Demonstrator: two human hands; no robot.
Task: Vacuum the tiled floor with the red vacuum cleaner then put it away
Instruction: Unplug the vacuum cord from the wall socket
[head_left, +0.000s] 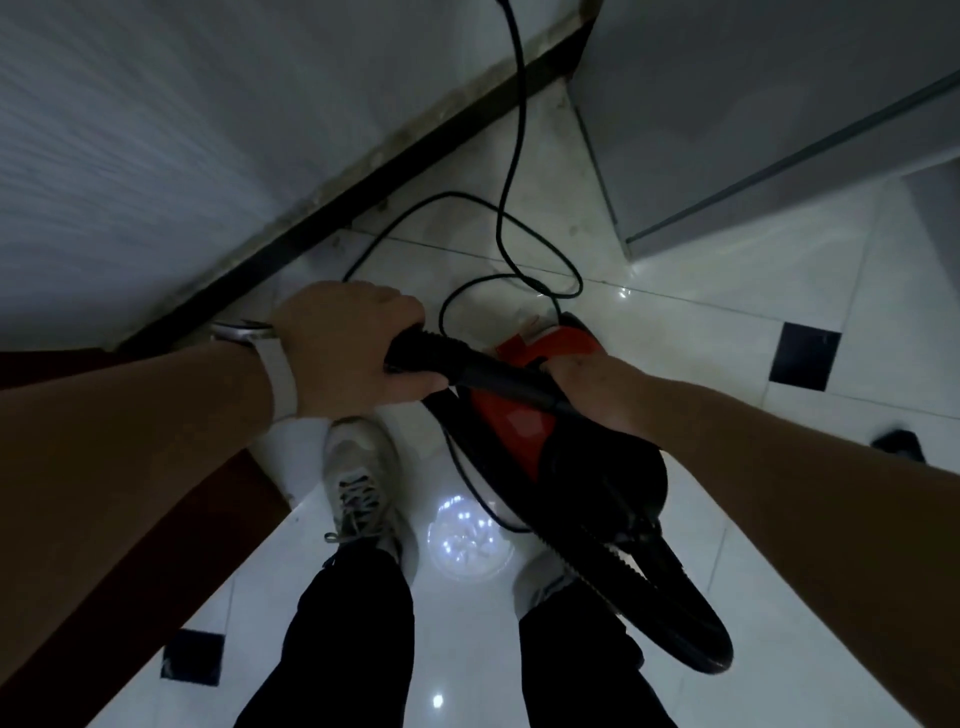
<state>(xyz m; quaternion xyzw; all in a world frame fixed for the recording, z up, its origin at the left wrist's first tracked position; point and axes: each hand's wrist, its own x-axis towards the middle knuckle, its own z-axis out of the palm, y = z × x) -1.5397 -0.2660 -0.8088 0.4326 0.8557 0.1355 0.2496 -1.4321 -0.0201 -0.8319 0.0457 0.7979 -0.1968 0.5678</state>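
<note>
The red and black vacuum cleaner (524, 421) hangs just above the white tiled floor (701, 322), in front of my feet. My right hand (592, 384) grips it from above, fingers curled round its top. My left hand (353, 348) grips the end of the black tube (467, 364) that runs across the vacuum's top. A ribbed black hose (670, 597) loops down past my right leg. The black power cord (511, 171) trails in loops over the tiles and up along the corner.
A wall with a dark skirting (332, 218) runs diagonally on the left. A grey cabinet or appliance (753, 119) stands at the upper right. Dark brown furniture (218, 499) edges the lower left. A small dark object (898, 441) lies on the tiles at right.
</note>
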